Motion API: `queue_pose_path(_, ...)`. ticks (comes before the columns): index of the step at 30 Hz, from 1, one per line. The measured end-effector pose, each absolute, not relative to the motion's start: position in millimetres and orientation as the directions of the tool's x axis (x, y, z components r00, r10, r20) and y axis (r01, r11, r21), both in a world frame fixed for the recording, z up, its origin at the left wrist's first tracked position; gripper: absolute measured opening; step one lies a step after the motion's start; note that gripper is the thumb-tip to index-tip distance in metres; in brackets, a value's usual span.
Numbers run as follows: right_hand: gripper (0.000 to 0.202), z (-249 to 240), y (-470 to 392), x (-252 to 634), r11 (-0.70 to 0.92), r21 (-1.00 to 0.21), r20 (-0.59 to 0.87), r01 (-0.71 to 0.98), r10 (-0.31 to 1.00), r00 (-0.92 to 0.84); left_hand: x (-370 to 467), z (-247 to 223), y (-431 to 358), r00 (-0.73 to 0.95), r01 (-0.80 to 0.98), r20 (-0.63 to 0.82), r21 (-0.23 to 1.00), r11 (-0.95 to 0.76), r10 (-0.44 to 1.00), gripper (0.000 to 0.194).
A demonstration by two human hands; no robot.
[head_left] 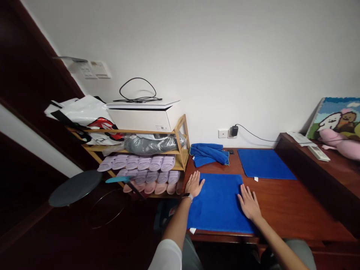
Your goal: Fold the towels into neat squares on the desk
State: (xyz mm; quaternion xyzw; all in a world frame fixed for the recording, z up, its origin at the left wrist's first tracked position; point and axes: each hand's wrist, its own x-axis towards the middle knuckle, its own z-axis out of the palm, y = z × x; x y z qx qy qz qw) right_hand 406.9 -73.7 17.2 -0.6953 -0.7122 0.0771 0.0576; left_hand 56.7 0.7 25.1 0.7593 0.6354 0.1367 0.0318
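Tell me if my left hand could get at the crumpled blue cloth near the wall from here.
Probably yes: your left hand, open at the left edge of the spread blue cloth, is close to the crumpled blue cloth, with only a strip of tabletop visible between them.

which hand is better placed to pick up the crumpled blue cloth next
Probably the left hand: it lies at the left edge of the nearer flat blue cloth, close to the crumpled blue cloth. The right hand, at the opposite edge, is farther away.
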Motion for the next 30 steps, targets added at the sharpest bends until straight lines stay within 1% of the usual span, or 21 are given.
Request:
queue_pose_path(4, 0.074, 7, -91, 408, 0.02, -0.184, -0.056, 0.983, 0.998, -0.031, 62, 38, -6, 0.165, 0.956, 0.21, 0.204, -0.208, 0.964, 0.069)
queue_pose_path(6, 0.074, 9, -91, 407, 0.016, -0.189, -0.06, 0.982, 0.998, -0.028, 85, 43, -15, 0.194, 0.951, 0.233, 0.194, -0.241, 0.953, 0.067)
queue_pose_path(8, 0.074, 12, -90, 406, 0.022, -0.189, -0.061, 0.982, 0.998, -0.034, 128, 43, -29, 0.267, 0.925, 0.256, 0.202, -0.321, 0.929, 0.067)
queue_pose_path(10, 0.074, 14, -90, 405, 0.024, -0.178, -0.066, 0.984, 0.997, -0.037, 184, 37, -43, 0.38, 0.866, 0.263, 0.237, -0.441, 0.887, 0.069)
queue_pose_path(11, 0.073, 14, -90, 405, 0.025, -0.169, -0.072, 0.985, 0.997, -0.038, 212, 32, -49, 0.408, 0.843, 0.257, 0.264, -0.47, 0.876, 0.069)
queue_pose_path(13, 0.07, 15, -91, 406, 0.04, -0.154, -0.081, 0.987, 0.995, -0.053, 256, 23, -59, 0.436, 0.812, 0.23, 0.316, -0.49, 0.87, 0.07)
queue_pose_path(15, 0.069, 14, -91, 406, 0.052, -0.149, -0.08, 0.987, 0.995, -0.065, 270, 18, -65, 0.445, 0.807, 0.186, 0.342, -0.482, 0.876, 0.071)
queue_pose_path(18, 0.071, 14, -91, 406, 0.041, -0.17, -0.061, 0.985, 0.997, -0.052, 225, 18, -70, 0.384, 0.857, 0.125, 0.322, -0.403, 0.915, 0.07)
queue_pose_path(21, 0.074, 13, -92, 406, 0.028, -0.196, -0.047, 0.98, 0.998, -0.038, 137, 24, -74, 0.195, 0.943, 0.087, 0.258, -0.211, 0.977, 0.074)
queue_pose_path(22, 0.075, 13, -92, 406, 0.029, -0.202, -0.045, 0.979, 0.998, -0.039, 110, 26, -75, 0.131, 0.961, 0.096, 0.232, -0.15, 0.987, 0.074)
queue_pose_path(25, 0.075, 13, -91, 406, 0.028, -0.21, -0.048, 0.977, 0.998, -0.039, 58, 27, -77, 0.093, 0.976, 0.128, 0.182, -0.116, 0.987, 0.072)
queue_pose_path(30, 0.074, 24, -90, 407, 0.014, -0.227, -0.092, 0.974, 0.995, -0.036, 53, 31, -78, 0.079, 0.977, 0.176, 0.183, -0.111, 0.981, 0.069)
